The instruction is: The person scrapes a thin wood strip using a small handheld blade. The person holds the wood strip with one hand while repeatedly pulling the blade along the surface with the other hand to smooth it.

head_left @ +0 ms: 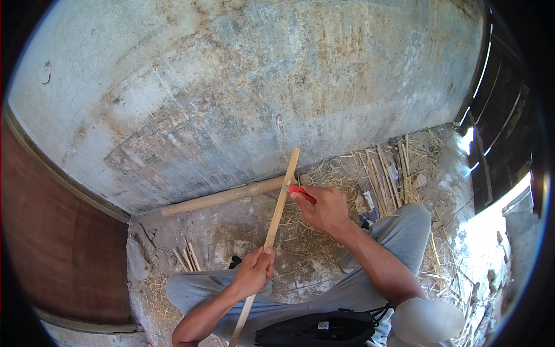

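A long, pale bamboo strip slants up and away in front of me, its lower end running down past my lap. My left hand is closed around it near the middle. In my right hand is a red-handled utility knife, gripped in the fist. Its short blade lies against the right edge of the strip, below the strip's far end. How deep the blade sits in the bamboo is too small to tell.
A bamboo pole lies along the foot of the stained wall. Thin sticks and shavings litter the floor to the right. More sticks lie by my left knee. A brown wooden panel stands left; a black bag rests on my lap.
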Action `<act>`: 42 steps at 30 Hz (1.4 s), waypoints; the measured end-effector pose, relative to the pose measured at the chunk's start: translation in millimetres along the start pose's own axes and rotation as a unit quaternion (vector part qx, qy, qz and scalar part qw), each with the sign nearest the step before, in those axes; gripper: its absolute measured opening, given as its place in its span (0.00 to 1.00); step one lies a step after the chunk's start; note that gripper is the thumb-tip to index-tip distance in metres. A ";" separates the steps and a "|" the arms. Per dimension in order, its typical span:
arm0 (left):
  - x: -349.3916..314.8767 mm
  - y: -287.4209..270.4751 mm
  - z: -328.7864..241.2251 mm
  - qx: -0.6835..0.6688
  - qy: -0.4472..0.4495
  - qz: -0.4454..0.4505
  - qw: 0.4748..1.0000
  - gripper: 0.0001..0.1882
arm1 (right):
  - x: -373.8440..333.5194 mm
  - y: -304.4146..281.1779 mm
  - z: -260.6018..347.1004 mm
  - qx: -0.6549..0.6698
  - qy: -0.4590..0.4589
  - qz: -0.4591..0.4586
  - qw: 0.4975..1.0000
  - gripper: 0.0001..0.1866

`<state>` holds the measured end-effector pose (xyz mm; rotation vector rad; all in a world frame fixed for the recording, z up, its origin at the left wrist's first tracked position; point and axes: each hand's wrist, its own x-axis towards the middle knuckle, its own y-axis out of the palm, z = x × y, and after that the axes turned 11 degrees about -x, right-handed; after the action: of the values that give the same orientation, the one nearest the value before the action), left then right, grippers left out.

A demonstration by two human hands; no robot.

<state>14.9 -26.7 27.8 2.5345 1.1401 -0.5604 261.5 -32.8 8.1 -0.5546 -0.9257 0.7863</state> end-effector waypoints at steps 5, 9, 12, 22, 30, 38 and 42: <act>0.2 0.7 0.4 0.042 0.013 -0.014 0.999 0.20 | 3.0 -1.2 -4.3 -0.018 0.004 0.005 1.000 0.13; -1.1 1.4 6.9 0.079 0.042 -0.016 0.996 0.18 | 9.8 -5.5 -4.3 0.009 0.039 0.011 0.999 0.14; -0.7 1.3 4.6 0.084 0.026 -0.016 0.996 0.18 | 9.3 -0.7 -12.2 -0.017 0.017 0.002 1.000 0.14; -3.3 3.5 9.5 0.097 0.013 -0.021 0.995 0.19 | 24.1 1.0 -25.8 -0.032 0.084 0.042 0.995 0.15; -3.3 2.6 8.5 0.068 -0.028 -0.017 0.997 0.19 | 27.7 10.8 -37.1 -0.050 0.098 0.056 0.992 0.19; -11.2 3.7 22.5 0.170 0.046 0.021 0.984 0.21 | 43.6 14.9 -80.1 -0.036 0.264 0.065 0.962 0.24; -8.2 -1.3 6.9 0.074 -0.014 0.007 0.997 0.21 | 41.2 7.3 -67.6 0.018 0.248 0.055 0.967 0.26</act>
<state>7.4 -34.1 25.5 2.6477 1.1093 -0.6982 332.2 -1.8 -10.9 -0.7339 -0.4216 0.7153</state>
